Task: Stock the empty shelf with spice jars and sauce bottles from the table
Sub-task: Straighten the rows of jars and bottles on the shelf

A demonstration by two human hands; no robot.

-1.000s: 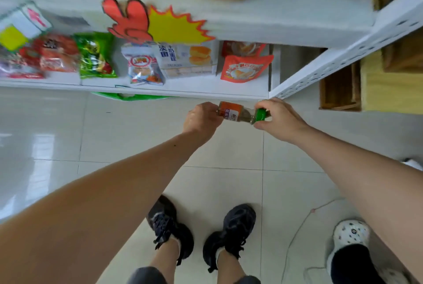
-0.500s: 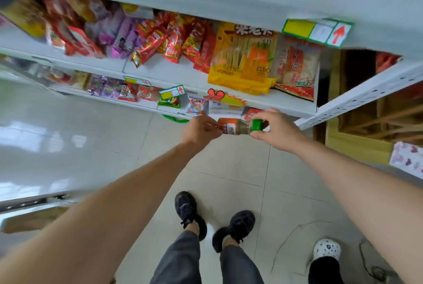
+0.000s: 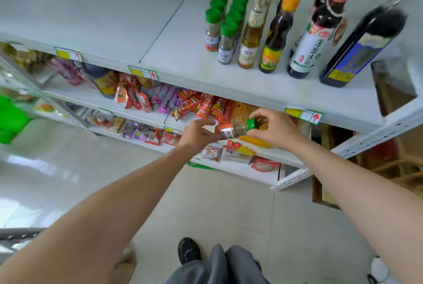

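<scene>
A small spice jar (image 3: 235,129) with a green cap and orange label lies sideways between my hands, in front of the snack shelves. My left hand (image 3: 198,134) holds its bottom end; my right hand (image 3: 273,129) pinches the green cap. Above them runs the white top shelf (image 3: 160,39), bare on its left. On its right stand several green-capped spice jars (image 3: 225,39), a pale oil bottle (image 3: 253,29), an orange-capped dark bottle (image 3: 278,36), a dark soy bottle with a white label (image 3: 312,41) and a dark bottle with a blue label (image 3: 357,52).
Lower shelves hold many snack packets (image 3: 199,106). A white shelf upright (image 3: 377,132) stands at the right with wooden crates (image 3: 393,164) behind it. Another person's white shoe (image 3: 380,269) is at the bottom right. My own shoe (image 3: 188,249) stands on the tiled floor (image 3: 217,210).
The view has tilted upward, from the floor and lower shelves to the top shelf with its bottles. Both hands have kept hold of the jar and risen with it.
</scene>
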